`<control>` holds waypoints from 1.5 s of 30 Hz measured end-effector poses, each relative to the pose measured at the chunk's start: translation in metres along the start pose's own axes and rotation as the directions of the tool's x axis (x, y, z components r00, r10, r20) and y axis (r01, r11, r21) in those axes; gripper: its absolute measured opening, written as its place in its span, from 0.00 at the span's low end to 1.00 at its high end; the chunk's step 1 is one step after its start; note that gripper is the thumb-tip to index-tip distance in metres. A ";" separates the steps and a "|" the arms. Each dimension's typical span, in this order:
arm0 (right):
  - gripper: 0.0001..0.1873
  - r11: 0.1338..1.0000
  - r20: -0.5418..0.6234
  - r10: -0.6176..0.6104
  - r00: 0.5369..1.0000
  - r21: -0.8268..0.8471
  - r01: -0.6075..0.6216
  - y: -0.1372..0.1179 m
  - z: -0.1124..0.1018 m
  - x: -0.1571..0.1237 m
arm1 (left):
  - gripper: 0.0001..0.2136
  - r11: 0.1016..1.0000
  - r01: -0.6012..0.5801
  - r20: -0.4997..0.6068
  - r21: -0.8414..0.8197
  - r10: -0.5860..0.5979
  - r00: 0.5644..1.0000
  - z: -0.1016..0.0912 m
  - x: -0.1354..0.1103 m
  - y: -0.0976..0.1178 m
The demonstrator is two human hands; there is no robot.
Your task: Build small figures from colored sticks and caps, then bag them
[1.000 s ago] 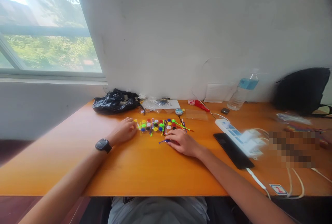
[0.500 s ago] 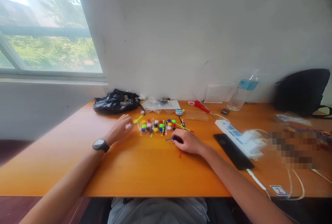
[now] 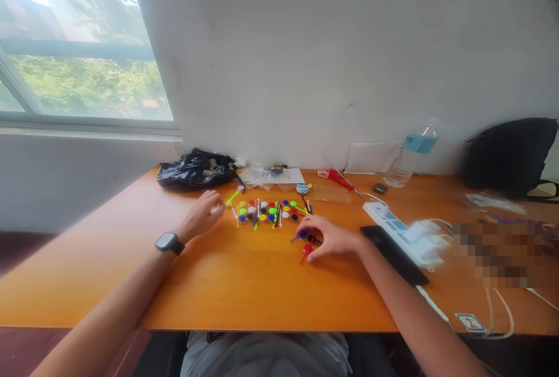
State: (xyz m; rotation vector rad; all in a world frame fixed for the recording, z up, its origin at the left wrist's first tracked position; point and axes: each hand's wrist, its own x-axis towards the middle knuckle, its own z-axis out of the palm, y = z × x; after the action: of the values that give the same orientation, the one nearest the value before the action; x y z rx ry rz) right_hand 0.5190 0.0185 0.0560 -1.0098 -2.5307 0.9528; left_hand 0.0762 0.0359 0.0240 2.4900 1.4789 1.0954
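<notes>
My left hand (image 3: 204, 214), a watch on its wrist, rests on the table with curled fingers. Something small and pale shows between thumb and fingers, too small to name. A yellow-green stick-like plastic piece (image 3: 233, 197) lies at its fingertips; I cannot tell whether they touch. My right hand (image 3: 329, 237) has thumb and fingers spread over a red plastic piece with thin legs (image 3: 308, 249) and a blue one (image 3: 301, 235). A dark piece beside them is partly hidden by the hand. Between my hands stand rows of coloured round caps (image 3: 263, 210), with thin coloured sticks among them.
A black plastic bag (image 3: 196, 170) and a white paper (image 3: 293, 176) lie along the wall. To the right are a red-handled tool (image 3: 340, 178), a water bottle (image 3: 406, 159), a power strip (image 3: 388, 220), a black phone (image 3: 393, 255) and a black bag (image 3: 510, 153).
My right hand has shifted slightly right and its fingers have spread from a closed grasp. More of the red piece now shows under it. My left hand stays nearly still.
</notes>
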 end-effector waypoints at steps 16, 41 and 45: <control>0.09 0.966 -0.038 0.150 0.988 -0.205 -0.155 -0.007 -0.006 -0.004 | 0.08 0.999 -0.017 -0.080 -0.031 0.015 0.997 -0.001 -0.001 0.006; 0.20 0.985 -0.248 0.094 0.964 -0.116 -0.126 -0.030 -0.044 -0.010 | 0.15 0.894 0.077 0.245 -0.441 0.037 0.969 0.013 0.014 0.135; 0.20 0.994 -0.325 -0.086 0.942 0.030 0.102 -0.051 -0.004 0.020 | 0.15 0.855 0.064 0.274 -0.515 0.093 0.957 0.039 0.013 0.143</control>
State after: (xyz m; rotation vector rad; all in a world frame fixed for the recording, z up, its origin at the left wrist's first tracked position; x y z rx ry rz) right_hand 0.4799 0.0070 0.0924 -0.9357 -2.2521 0.7461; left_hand 0.2105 -0.0205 0.0556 2.1568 0.9265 0.9211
